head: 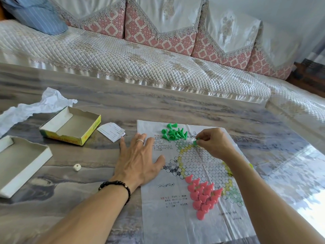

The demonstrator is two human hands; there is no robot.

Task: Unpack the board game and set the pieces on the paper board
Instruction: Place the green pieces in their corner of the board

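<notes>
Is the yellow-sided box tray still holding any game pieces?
Empty. The yellow-sided box tray lies open side up on the table, and only its bare grey cardboard floor shows inside.

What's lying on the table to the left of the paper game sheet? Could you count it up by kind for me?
Open box halves: 2
Die: 1
Folded printed slip: 1
Crumpled white paper: 1
Total: 5
</notes>
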